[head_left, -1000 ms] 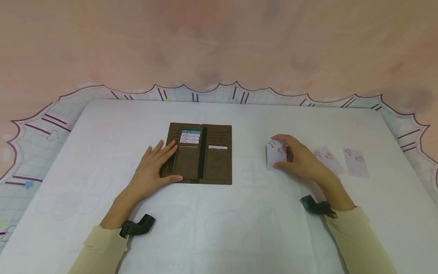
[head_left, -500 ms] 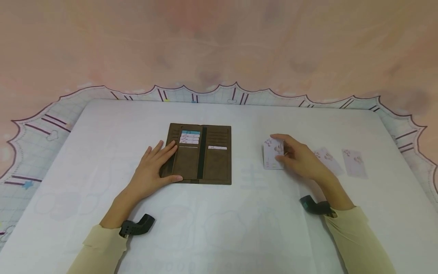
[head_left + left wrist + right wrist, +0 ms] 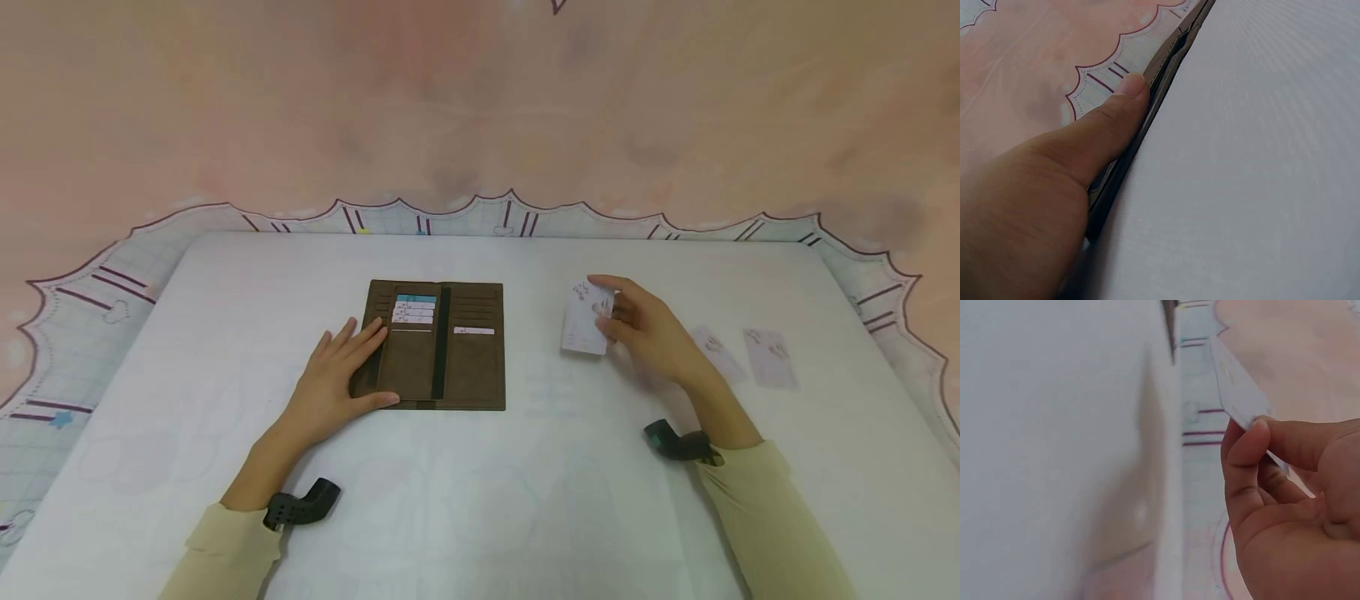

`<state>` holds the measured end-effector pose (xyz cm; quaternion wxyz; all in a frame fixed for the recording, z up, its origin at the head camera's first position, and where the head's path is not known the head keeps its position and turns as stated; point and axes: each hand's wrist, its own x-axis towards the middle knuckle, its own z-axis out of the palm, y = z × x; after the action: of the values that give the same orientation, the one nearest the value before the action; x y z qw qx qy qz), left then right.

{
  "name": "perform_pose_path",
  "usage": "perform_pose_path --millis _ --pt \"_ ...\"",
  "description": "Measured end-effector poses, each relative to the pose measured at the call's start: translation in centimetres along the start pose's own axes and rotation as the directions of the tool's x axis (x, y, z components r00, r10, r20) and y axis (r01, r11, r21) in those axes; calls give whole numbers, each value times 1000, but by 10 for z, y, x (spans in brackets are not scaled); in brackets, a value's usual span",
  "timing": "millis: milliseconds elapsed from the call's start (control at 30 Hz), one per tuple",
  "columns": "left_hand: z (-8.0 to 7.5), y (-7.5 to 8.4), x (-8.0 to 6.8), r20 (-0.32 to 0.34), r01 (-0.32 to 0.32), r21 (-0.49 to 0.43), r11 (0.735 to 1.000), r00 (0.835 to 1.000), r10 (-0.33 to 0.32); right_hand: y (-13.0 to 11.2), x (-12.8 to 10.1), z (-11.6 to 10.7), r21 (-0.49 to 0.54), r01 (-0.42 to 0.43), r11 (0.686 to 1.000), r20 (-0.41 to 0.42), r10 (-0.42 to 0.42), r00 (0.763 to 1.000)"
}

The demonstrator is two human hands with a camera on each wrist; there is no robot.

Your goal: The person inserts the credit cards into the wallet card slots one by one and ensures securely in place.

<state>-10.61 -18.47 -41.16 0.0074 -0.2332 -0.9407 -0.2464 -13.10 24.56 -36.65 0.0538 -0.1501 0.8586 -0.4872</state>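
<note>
White table (image 3: 525, 500), pink wall behind. Left hand (image 3: 337, 379) lies flat, fingers straight, on open brown wallet (image 3: 465, 367), several cards already slotted. Right hand (image 3: 645, 333) pinches one card (image 3: 585, 329) off the surface right of the wallet; two cards (image 3: 765, 358) remain lying near it.

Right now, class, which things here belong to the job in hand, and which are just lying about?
In hand:
right hand pinching a white card
left hand resting on the open brown wallet

Lying about:
two more cards on the table
patterned mat under it
</note>
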Motion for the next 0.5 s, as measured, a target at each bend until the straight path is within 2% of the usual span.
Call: perform_pose_path --millis 133,200,500 --pt "2 -2 1 1 -1 9 1000 1000 1 -11 14 3 56 78 995 -29 -77 997" --pt "2 -3 0 -2 1 10 1000 1000 -1 -17 23 8 74 87 993 -49 -83 995" --pt "2 -3 0 -14 -23 -3 1000 1000 23 -29 57 34 191 29 981 -112 -8 994"
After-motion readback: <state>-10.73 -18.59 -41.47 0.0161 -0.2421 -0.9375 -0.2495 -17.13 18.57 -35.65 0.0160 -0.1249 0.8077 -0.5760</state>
